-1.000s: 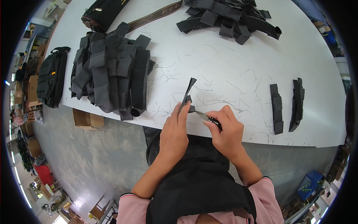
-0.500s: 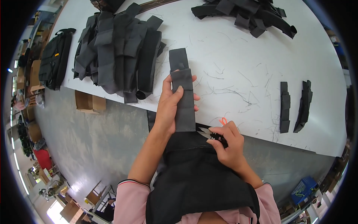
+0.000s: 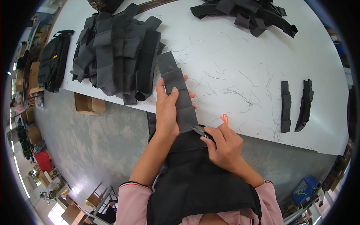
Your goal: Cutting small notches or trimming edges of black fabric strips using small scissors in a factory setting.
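My left hand (image 3: 167, 107) is closed around a dark grey fabric strip (image 3: 183, 98), thumb on top and fingertips showing past its right edge. The strip is stitched into flat sections and tilts up toward the left. Gripped in my right hand (image 3: 225, 144) is a pair of thread snips (image 3: 204, 132) with an orange loop. The blade tips are at the strip's lower right corner; whether they touch a thread is too small to tell. Below lies the black apron (image 3: 198, 176) over my lap.
A white table (image 3: 225, 60) bears scattered thread ends. A heap of grey strips (image 3: 116, 52) lies at left, another pile (image 3: 251, 15) at the far side. Two strips (image 3: 286, 107) lie at right. A black backpack (image 3: 54, 62) sits at the left edge, above a cardboard box (image 3: 89, 104).
The strip's far end has swung left in my left hand. My right hand has moved slightly left, bringing the snips' tips to the strip's lower corner; the blades look closer together.
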### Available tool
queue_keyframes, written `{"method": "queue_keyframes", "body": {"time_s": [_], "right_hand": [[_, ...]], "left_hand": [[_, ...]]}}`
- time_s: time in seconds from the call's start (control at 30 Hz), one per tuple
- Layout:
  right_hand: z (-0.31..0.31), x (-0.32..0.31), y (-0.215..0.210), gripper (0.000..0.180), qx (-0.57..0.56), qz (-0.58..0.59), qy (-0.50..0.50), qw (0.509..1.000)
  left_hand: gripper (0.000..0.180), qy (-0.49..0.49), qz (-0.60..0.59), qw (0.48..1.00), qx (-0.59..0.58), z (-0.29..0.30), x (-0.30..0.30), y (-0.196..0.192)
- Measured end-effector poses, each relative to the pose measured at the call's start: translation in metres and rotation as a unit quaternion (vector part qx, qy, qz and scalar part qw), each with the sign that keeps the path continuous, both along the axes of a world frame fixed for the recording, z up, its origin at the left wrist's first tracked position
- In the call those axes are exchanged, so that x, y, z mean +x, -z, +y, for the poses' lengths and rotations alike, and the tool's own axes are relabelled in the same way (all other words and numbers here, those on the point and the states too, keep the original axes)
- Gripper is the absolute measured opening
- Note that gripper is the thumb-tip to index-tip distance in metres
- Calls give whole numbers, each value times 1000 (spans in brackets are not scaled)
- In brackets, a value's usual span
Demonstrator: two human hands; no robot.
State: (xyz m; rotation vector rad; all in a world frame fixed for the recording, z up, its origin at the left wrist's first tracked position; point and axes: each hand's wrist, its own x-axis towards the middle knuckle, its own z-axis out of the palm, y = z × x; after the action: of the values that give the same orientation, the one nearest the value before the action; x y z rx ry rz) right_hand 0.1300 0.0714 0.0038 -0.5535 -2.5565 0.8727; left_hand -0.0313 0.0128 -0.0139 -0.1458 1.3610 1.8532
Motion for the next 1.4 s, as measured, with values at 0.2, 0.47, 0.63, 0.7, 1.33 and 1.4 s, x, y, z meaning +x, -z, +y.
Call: {"method": "queue_keyframes", "body": {"time_s": [0.2, 0.47, 0.63, 0.7, 1.33, 1.4], "right_hand": [[1, 2, -2, 25, 21, -19, -12, 1000], [-1, 9, 3, 25, -48, 22, 39, 998], [-3, 7, 4, 28, -37, 13, 30, 999], [-3, 8, 6, 28, -27, 13, 43, 999], [-3, 16, 9, 24, -60, 97, 104, 988], [-1, 14, 10, 24, -90, 75, 93, 989]], "left_hand": [[34, -4, -2, 1000, 0, -1, -1, 0], [34, -33, 1, 999, 10, -1, 2, 0], [36, -72, 33, 997, 6, 3, 8, -3], [36, -67, 39, 997, 19, 5, 12, -3], [35, -116, 49, 992, 28, 13, 21, -5], [35, -111, 48, 992, 39, 13, 21, -5]]}}
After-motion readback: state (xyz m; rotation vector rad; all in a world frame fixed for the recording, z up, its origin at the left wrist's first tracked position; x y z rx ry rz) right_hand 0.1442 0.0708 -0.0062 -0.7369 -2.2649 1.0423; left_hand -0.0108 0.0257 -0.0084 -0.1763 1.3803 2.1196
